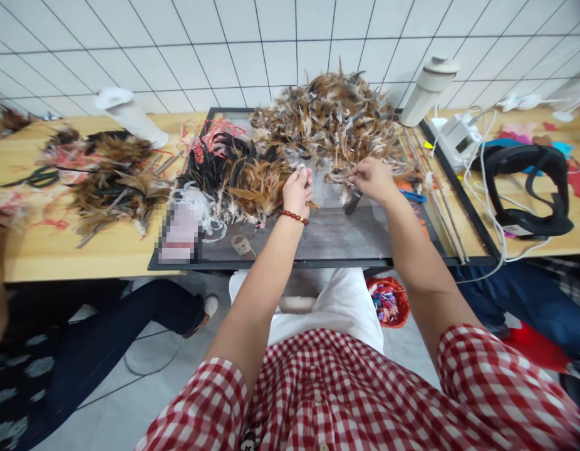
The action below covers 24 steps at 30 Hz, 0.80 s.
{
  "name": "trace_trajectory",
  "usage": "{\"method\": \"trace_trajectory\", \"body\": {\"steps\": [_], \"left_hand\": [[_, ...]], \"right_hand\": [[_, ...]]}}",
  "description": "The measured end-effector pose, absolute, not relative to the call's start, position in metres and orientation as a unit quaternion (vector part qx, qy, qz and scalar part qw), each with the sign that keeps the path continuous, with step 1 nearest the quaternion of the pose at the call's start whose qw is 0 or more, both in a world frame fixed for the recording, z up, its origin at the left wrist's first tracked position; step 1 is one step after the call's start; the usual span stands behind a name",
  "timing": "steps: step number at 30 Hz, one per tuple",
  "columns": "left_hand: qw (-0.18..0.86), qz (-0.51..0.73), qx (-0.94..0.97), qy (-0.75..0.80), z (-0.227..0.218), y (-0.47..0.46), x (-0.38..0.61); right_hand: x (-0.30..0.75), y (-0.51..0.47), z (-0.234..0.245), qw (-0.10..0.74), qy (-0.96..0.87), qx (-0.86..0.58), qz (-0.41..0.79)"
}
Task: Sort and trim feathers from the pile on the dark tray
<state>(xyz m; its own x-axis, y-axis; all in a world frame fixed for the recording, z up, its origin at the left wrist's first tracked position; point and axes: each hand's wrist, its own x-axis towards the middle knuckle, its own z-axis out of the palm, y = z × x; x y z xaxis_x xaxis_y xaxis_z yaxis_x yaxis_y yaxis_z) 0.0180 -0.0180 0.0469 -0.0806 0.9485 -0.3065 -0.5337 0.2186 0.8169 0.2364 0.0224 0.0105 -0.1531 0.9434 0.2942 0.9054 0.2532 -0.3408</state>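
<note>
My left hand (298, 190), with a red bead bracelet at the wrist, is closed in a pinch beside a heap of brown and black feathers (255, 181). A brown feather tip (312, 205) pokes out below its fingers, and a small whitish bit shows at the top; most of what it grips is hidden. My right hand (373, 178) pinches a brownish feather (337, 176) at the front edge of a large pile of brown and white feathers (332, 119). A dark tuft (352, 202) lies just below those fingers. The two hands are apart over the grey board (290, 238).
White ribbon (196, 207) and a small tape roll (242, 245) lie at the left. Two sticks (443, 200), a white bottle (428, 91), a power strip (459, 138) and a black headset (525, 181) stand right. Seated people flank me; a red basket (388, 304) sits below.
</note>
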Motion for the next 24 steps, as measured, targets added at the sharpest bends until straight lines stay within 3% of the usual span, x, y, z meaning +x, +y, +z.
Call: {"method": "trace_trajectory", "body": {"steps": [6,12,16,20,24], "left_hand": [[0.634,0.583,0.231,0.453,0.046,-0.018,0.018],[0.646,0.576,0.219,0.451,0.047,-0.019,0.019],[0.658,0.558,0.226,0.452,0.047,-0.02,0.02],[0.661,0.545,0.238,0.457,0.044,-0.019,0.022],[0.633,0.572,0.27,0.446,0.034,-0.015,0.028]], "right_hand": [[0.245,0.013,0.026,0.277,-0.711,-0.644,-0.055],[0.239,0.011,0.025,0.174,-0.828,-0.533,0.01],[0.236,0.007,0.029,0.179,-0.835,-0.519,0.037],[0.215,0.002,0.035,0.348,-0.76,-0.536,0.118],[0.181,-0.002,0.031,0.517,-0.589,-0.487,0.385]]}}
